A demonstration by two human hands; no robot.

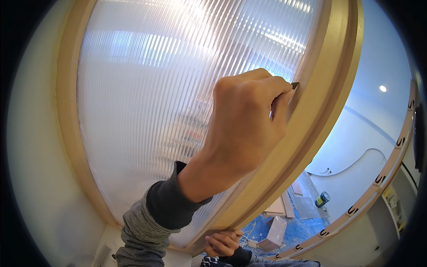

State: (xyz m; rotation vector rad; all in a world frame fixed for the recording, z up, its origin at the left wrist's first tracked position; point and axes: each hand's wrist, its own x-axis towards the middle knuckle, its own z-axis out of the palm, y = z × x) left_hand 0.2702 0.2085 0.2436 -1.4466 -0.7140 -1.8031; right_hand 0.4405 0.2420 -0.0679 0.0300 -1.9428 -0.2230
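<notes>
My left hand (249,113) is raised in front of a ribbed translucent panel (133,98), close to the right side of its pale wooden frame (327,84). Thumb and forefinger pinch together at the frame's inner edge. Between them a small dark tip (295,85) pokes out; the rest is covered by the fingers, so its kind does not show. Low in the view, my right hand (222,243) is beside the bottom of the frame, its fingers curled in. Whatever it may hold is hidden.
To the right, a blue floor covering (289,229) bears a pale box (272,232), a dark can (322,199), boards (280,207) and loose white cable. A strip of printed protective tape (351,211) runs along a curved edge. A pale wall (33,147) stands close on the left.
</notes>
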